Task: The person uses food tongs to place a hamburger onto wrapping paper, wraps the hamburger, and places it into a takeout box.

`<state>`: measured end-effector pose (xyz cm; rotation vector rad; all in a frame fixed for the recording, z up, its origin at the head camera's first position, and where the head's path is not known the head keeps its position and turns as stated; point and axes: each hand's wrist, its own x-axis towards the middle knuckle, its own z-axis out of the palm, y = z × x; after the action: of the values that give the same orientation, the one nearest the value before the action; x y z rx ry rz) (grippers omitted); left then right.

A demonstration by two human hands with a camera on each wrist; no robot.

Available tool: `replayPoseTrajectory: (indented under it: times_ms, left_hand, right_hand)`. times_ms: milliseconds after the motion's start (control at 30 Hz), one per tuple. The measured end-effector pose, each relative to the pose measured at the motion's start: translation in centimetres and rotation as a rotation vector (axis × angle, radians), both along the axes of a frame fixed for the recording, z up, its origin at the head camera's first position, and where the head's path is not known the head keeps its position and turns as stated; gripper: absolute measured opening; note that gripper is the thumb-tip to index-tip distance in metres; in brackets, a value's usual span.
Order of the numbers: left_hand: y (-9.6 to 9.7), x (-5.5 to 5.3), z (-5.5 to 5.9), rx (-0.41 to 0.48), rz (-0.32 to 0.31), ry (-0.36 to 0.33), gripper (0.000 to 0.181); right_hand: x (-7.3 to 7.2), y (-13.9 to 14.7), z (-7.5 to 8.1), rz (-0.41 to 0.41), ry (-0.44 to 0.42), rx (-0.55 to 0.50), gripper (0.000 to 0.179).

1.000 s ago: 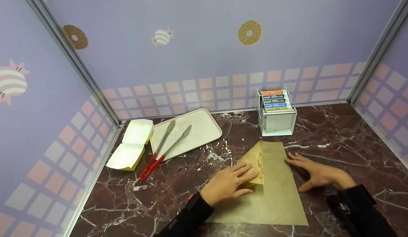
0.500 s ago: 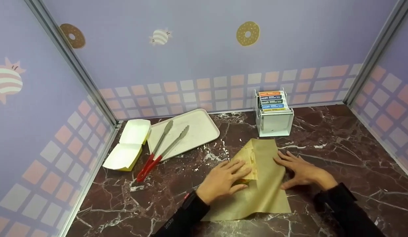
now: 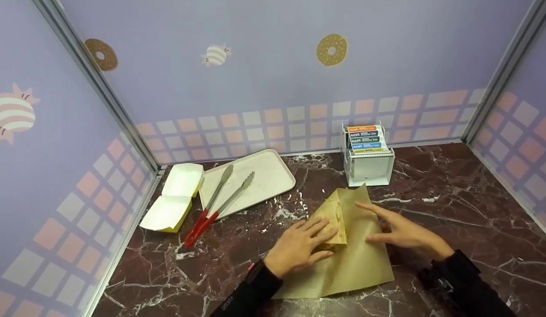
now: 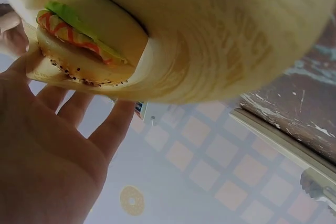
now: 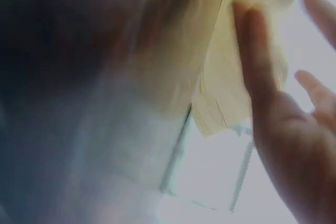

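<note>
A sheet of brown wrapping paper (image 3: 361, 268) lies on the counter, its printed left part folded over. Inside that fold, the left wrist view shows a burger (image 4: 113, 24) with a seeded bun, lettuce and red sauce; from the head it is nearly hidden. My left hand (image 3: 295, 246) rests with spread, straight fingers on the folded part. At the sheet's right side, my right hand (image 3: 405, 231) touches the paper with extended fingers, thumb apart from the index finger. The paper's right part stands lifted and creased towards the left.
Red-handled tongs (image 3: 218, 213) lie partly on a white tray (image 3: 273, 176) at the back left. Beside it stands an unfolded yellow burger box (image 3: 167, 211). A white dispenser (image 3: 370, 169) with coloured label rolls stands behind the paper. Patterned walls enclose the marble counter.
My right hand has moved left, and the paper's right part has bent up and leftward with it. My left hand has stayed on the folded part.
</note>
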<state>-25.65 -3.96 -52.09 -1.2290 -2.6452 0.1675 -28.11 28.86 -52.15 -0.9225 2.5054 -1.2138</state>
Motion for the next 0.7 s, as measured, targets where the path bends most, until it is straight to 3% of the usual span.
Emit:
replayPoseTrajectory:
  times_ms: [133,233,333,400,467,633,700]
  left_hand:
    - [0.0,0.1,0.2,0.0,0.012,-0.042,0.063]
    - [0.0,0.2,0.4,0.006,0.025,-0.071,0.061]
    - [0.0,0.2,0.5,0.011,0.029,-0.084,0.059]
    - [0.0,0.2,0.5,0.022,0.026,-0.094,0.057]
    - [0.0,0.1,0.5,0.025,0.023,-0.102,0.056]
    - [0.1,0.0,0.4,0.02,0.012,-0.096,0.051]
    - [0.1,-0.1,0.4,0.006,-0.001,-0.079,0.049]
  right_hand:
    - [0.3,0.6,1.1,0.134,-0.171,-0.071,0.04]
    - [0.4,0.7,1.9,0.254,-0.346,-0.225,0.039]
    - [0.5,0.8,2.5,0.355,-0.383,-0.315,0.042]
    - [0.6,0.6,2.7,0.379,-0.298,-0.295,0.041]
    - [0.6,0.0,2.9,0.358,-0.136,-0.238,0.035]
    - [0.3,-2.3,3.6,0.201,0.248,-0.146,0.012]
    - [0.0,-3.2,3.9,0.159,0.35,-0.148,0.01]
